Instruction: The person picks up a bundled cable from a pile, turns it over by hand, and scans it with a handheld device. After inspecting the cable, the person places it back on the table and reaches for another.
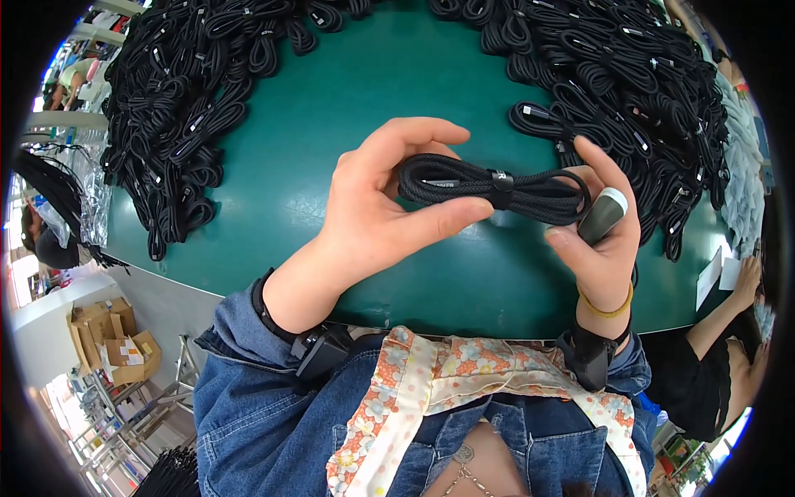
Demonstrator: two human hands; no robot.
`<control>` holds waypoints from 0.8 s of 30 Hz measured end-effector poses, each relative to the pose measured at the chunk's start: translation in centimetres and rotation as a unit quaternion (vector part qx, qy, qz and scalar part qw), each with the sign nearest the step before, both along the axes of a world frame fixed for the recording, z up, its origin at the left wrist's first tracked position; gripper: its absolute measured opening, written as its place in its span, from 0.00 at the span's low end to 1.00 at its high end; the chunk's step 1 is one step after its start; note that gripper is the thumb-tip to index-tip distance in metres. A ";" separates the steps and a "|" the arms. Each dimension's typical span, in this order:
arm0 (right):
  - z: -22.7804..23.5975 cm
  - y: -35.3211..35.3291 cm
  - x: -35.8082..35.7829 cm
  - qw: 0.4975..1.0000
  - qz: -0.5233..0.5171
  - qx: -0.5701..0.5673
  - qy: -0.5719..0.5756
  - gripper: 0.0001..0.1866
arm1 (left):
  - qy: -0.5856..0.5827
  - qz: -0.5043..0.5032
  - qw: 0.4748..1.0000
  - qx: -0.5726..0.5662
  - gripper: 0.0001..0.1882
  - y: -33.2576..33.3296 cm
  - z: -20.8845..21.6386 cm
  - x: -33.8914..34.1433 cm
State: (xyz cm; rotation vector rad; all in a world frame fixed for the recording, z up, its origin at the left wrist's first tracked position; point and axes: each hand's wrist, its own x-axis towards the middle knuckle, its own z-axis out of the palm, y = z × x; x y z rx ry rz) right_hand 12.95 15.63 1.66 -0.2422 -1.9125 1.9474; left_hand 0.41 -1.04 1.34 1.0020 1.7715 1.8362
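A coiled black braided cable (538, 197), bound round its middle by a dark strap with pale lettering, is held level above the table. My left hand (389, 195) curls about its left end, thumb underneath along the front and fingers behind. At the other end, my right hand (609, 224) has its fingers behind the loops and its thumb just below them. Tucked in that same hand is a small grey-green object with a rounded body and white rim (604, 214); its kind is unclear.
Heaps of similar coiled cables (186, 108) line the green table (373, 108) at left, with another heap (613, 58) at right. Cardboard boxes (120, 340) stand beyond the left edge. Another person's arm (729, 311) reaches in near white papers (719, 273) at right.
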 end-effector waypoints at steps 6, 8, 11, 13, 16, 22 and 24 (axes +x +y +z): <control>0.2 0.0 0.5 0.996 0.050 -0.061 -0.050 0.14 | -0.270 -0.070 0.958 -0.064 0.13 -0.1 0.3 -0.3; 0.2 0.5 0.7 0.992 0.045 -0.083 -0.081 0.12 | -0.279 -0.081 0.954 -0.072 0.16 0.1 0.3 -0.2; 0.1 0.8 0.7 0.981 0.036 -0.128 -0.141 0.10 | -0.298 -0.102 0.945 -0.089 0.24 0.4 0.2 -0.2; 0.1 0.2 0.4 0.980 0.000 -0.134 -0.144 0.11 | -0.346 -0.111 0.927 -0.092 0.24 0.4 0.2 -0.2; -0.1 0.2 0.2 0.980 -0.013 -0.122 -0.155 0.15 | -0.387 -0.117 0.910 -0.086 0.24 0.4 -0.1 -0.3; 0.1 0.2 0.0 0.985 0.025 -0.087 -0.145 0.24 | -0.468 -0.101 0.875 -0.077 0.23 0.5 0.1 -0.3; 0.0 0.3 0.1 0.986 0.024 -0.091 -0.139 0.23 | -0.479 -0.111 0.868 -0.071 0.23 0.4 -0.1 -0.5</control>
